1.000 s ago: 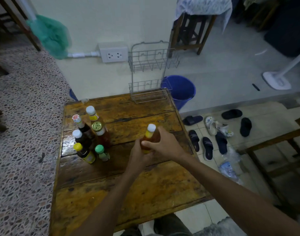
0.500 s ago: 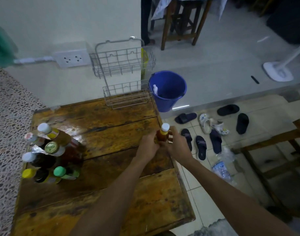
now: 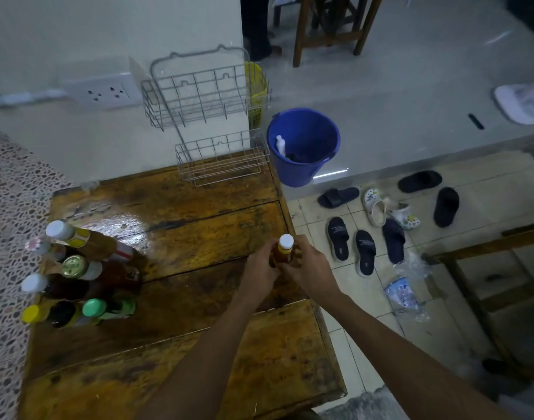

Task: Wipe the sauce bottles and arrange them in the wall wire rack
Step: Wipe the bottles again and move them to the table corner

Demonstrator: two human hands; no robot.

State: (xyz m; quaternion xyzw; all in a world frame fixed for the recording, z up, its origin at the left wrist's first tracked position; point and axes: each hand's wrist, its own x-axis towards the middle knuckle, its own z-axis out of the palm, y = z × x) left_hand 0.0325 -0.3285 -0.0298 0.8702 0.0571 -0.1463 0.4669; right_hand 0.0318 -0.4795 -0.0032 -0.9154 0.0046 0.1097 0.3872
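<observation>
A small orange sauce bottle [image 3: 283, 250] with a white cap stands upright near the right edge of the wooden table [image 3: 199, 225]. My left hand [image 3: 259, 271] and my right hand [image 3: 311, 268] both grip its body from either side. Several other sauce bottles [image 3: 77, 268] with white, gold, yellow and green caps stand clustered at the table's left side. The two-tier wire rack [image 3: 208, 116] hangs on the white wall behind the table; both tiers hold nothing. No cloth shows in either hand.
A blue bucket [image 3: 303, 147] stands on the floor right of the rack. Sandals [image 3: 380, 219] and a plastic bag [image 3: 408, 292] lie on the tiles to the right. A wall socket [image 3: 105, 92] sits left of the rack. Wooden furniture [image 3: 486, 268] stands at right.
The view has swung right, so the bottle cluster sits further left in frame. Both hands with the orange bottle have shifted toward the table's right edge and still grip it.
</observation>
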